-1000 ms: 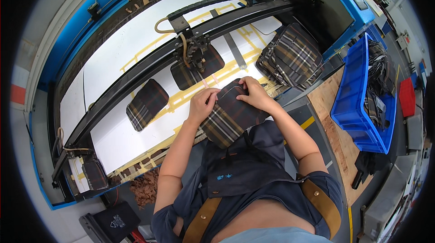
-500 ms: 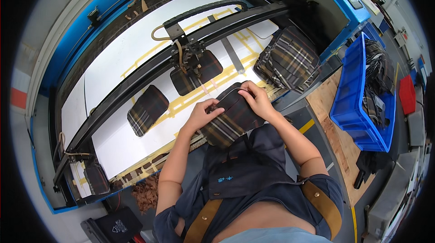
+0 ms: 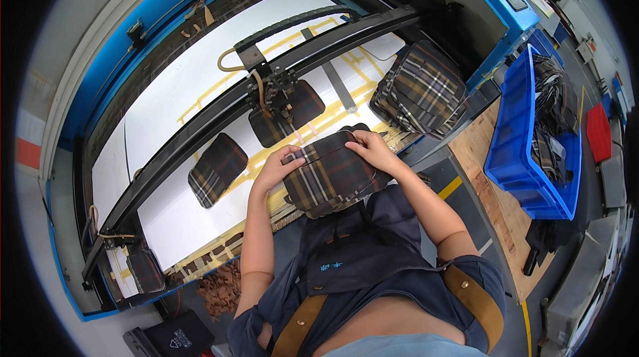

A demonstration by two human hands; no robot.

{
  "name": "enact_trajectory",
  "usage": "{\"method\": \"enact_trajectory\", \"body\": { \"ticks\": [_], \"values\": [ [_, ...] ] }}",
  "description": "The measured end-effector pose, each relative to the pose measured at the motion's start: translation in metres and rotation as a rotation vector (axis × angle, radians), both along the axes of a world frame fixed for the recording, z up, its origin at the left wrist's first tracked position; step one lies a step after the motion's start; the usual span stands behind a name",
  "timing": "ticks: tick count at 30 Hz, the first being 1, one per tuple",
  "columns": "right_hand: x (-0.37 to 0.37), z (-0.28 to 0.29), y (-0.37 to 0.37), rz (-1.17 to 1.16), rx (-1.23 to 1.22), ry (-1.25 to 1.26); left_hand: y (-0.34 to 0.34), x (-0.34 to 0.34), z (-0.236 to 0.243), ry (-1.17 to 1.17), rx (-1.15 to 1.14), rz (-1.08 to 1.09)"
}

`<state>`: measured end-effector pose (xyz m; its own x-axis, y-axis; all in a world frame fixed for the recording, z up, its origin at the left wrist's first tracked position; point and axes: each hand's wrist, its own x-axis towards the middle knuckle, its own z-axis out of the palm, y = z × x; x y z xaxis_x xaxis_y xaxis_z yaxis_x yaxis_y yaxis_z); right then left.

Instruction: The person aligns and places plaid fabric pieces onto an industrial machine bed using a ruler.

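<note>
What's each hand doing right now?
Left hand: closed on the plaid stack's left edge.
Right hand: closed on its top right edge.

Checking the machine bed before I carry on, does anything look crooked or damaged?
Nothing stands out. Both hands, left hand and right hand, hold a plaid piece at the bed's front edge; two other plaid pieces lie flat on the white bed.

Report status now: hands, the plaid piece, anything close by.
Left hand and right hand both grip plaid fabric stack. Machine head just beyond, over another plaid piece.
</note>
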<state>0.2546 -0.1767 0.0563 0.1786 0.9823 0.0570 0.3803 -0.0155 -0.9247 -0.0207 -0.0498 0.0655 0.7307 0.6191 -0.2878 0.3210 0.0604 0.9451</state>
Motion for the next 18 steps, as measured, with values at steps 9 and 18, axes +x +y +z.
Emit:
{"method": "enact_trajectory", "body": {
  "ticks": [9,18],
  "values": [
    [0.000,0.010,-0.002,-0.027,-0.049,0.088,0.001,0.001,-0.016,-0.078,-0.048,0.088],
    [-0.001,0.008,-0.002,-0.027,-0.076,0.184,0.000,0.001,-0.015,-0.114,-0.079,0.109]
  ]
}}
